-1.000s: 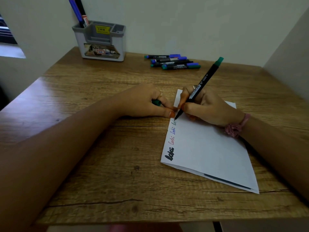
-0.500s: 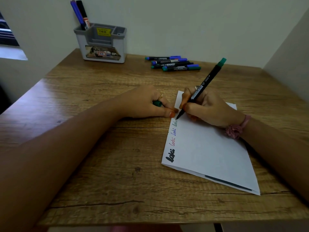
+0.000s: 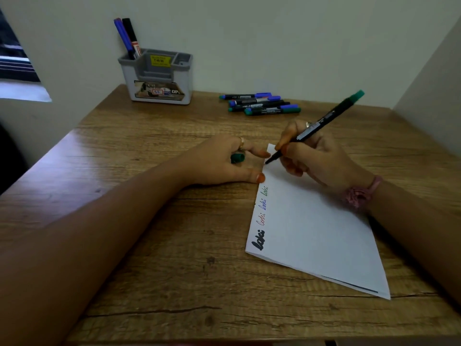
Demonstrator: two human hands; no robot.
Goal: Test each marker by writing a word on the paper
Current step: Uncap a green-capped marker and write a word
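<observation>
A white folded paper (image 3: 314,231) lies on the wooden table (image 3: 174,245), with the same word written several times along its left edge in black, red, blue and green. My right hand (image 3: 316,158) grips a green marker (image 3: 321,126), its tip just above the paper's upper left corner. My left hand (image 3: 224,161) rests beside the paper's edge, index finger and thumb stretched toward the paper, and holds the green cap (image 3: 237,157) in its curled fingers.
Several capped markers (image 3: 262,103) lie in a row at the back of the table. A grey pen holder (image 3: 157,76) with a blue and a black marker (image 3: 127,37) stands at the back left. Walls close in behind and at right.
My right hand has moved up the paper toward its top corner and lifted the marker tip; a green word now shows where it was writing. My left fingers have spread apart.
</observation>
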